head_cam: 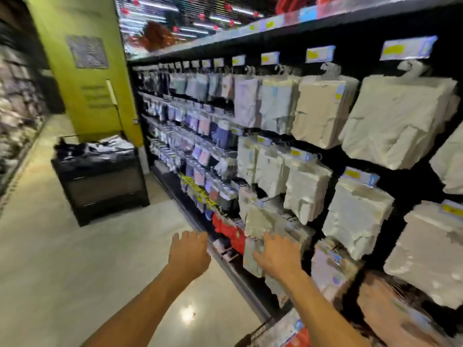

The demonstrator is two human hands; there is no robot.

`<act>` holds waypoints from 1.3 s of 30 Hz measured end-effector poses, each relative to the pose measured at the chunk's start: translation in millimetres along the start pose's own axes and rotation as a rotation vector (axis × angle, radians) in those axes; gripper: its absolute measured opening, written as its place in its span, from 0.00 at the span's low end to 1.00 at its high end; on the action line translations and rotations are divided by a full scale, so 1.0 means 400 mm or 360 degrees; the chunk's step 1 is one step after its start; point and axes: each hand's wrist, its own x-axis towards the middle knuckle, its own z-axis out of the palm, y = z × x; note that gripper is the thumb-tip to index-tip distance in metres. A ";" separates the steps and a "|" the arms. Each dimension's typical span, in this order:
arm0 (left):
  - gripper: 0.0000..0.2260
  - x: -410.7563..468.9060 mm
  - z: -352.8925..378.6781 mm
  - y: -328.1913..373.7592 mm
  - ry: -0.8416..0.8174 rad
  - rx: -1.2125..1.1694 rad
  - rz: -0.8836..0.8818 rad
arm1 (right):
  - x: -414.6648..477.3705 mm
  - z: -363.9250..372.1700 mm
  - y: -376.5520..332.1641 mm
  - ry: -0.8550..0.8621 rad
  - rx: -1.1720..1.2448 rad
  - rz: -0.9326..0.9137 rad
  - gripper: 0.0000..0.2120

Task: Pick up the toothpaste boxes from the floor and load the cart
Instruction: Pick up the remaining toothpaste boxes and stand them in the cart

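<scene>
Bare hands (233, 254) spread, empty, near shelving (350, 156)

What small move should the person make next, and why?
Probably look down toward the floor: both the left hand and the right hand are open and empty, stretched toward the hanging packets, and no toothpaste boxes show in this blurred view.

Glossy pale floor (75, 259), dark display bin (100, 181) standing on it
</scene>
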 end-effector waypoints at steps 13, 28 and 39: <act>0.22 -0.445 0.179 -0.813 -0.0109 -0.0002 -0.0792 | -0.070 0.279 -0.907 -0.0106 -0.0013 -0.0912 0.27; 0.23 -0.758 0.729 -1.168 -0.0607 -0.0323 -0.1285 | -0.225 0.894 -1.299 -0.0717 -0.0141 -0.1211 0.26; 0.17 -0.846 1.464 -1.143 -0.0928 -0.0601 -0.1829 | -0.163 1.648 -1.295 -0.1180 -0.0248 -0.1291 0.24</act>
